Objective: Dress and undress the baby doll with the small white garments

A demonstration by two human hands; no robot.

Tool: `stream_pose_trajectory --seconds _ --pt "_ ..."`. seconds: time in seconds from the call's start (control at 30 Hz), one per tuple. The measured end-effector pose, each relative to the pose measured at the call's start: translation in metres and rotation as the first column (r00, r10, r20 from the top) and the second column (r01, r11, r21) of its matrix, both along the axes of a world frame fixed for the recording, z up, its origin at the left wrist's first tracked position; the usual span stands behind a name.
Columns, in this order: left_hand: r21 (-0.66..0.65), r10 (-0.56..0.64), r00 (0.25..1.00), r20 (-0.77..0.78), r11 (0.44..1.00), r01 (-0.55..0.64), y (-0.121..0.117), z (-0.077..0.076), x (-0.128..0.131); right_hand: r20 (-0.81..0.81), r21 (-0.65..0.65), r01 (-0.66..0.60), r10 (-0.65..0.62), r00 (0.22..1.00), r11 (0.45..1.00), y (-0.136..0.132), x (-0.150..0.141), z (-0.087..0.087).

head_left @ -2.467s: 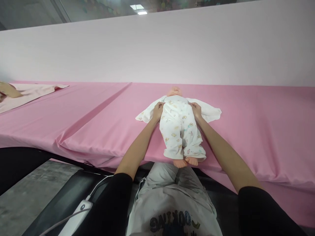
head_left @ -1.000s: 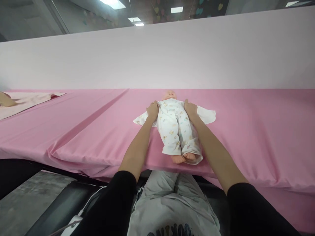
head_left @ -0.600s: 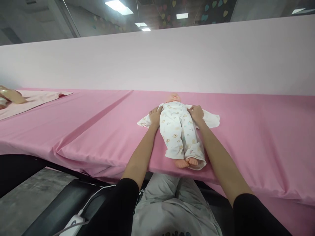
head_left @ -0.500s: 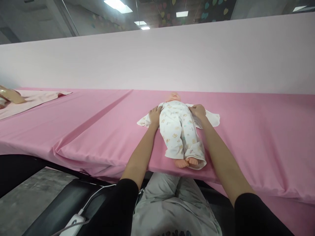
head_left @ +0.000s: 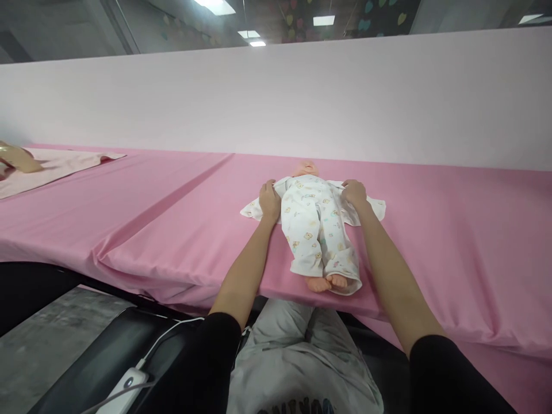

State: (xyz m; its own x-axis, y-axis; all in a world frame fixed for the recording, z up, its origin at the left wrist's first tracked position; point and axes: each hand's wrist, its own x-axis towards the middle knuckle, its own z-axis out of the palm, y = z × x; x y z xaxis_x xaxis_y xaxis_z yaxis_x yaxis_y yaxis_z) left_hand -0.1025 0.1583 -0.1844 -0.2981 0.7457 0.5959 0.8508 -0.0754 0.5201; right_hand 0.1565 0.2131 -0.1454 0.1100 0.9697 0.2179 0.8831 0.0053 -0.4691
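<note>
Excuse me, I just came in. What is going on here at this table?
A person is working with both bare hands on a baby doll in a white printed sleepsuit, which lies on its back on a white cloth. The left hand and right hand are at the cloth on either side of the doll's chest. All this is on a pink-covered table. Far along it, another person's hand is at a pale pink cloth.

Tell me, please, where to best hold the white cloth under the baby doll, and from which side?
Pinch the white cloth at its right corner, coming from outside: that flap lies flat beyond the baby doll, away from the right hand.
</note>
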Motion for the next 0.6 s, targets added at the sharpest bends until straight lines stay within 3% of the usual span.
stream_pose_trajectory --seconds 0.1,0.17,0.27,0.47,0.6 --pt "-0.037 -0.111 0.98 -0.168 0.994 0.106 -0.001 -0.001 0.003 -0.056 0.097 0.064 -0.059 0.997 0.993 0.0 0.0 0.005" --pt "-0.115 -0.182 0.948 -0.262 0.981 0.156 0.0 0.0 0.006 -0.039 0.155 0.04 -0.034 0.999 0.987 0.0 -0.002 0.007" --pt "-0.17 -0.17 0.934 -0.315 0.978 0.12 -0.001 0.001 0.009 -0.01 0.203 0.021 -0.019 1.0 0.979 -0.001 -0.001 0.005" --pt "-0.265 -0.134 0.935 -0.329 0.963 0.045 0.0 -0.004 0.01 -0.055 -0.018 0.077 -0.078 0.995 0.997 0.001 0.021 -0.018" --pt "-0.279 -0.146 0.94 -0.307 0.958 0.058 0.002 -0.004 0.01 -0.054 0.022 0.063 -0.062 0.997 0.998 0.004 0.034 -0.017"
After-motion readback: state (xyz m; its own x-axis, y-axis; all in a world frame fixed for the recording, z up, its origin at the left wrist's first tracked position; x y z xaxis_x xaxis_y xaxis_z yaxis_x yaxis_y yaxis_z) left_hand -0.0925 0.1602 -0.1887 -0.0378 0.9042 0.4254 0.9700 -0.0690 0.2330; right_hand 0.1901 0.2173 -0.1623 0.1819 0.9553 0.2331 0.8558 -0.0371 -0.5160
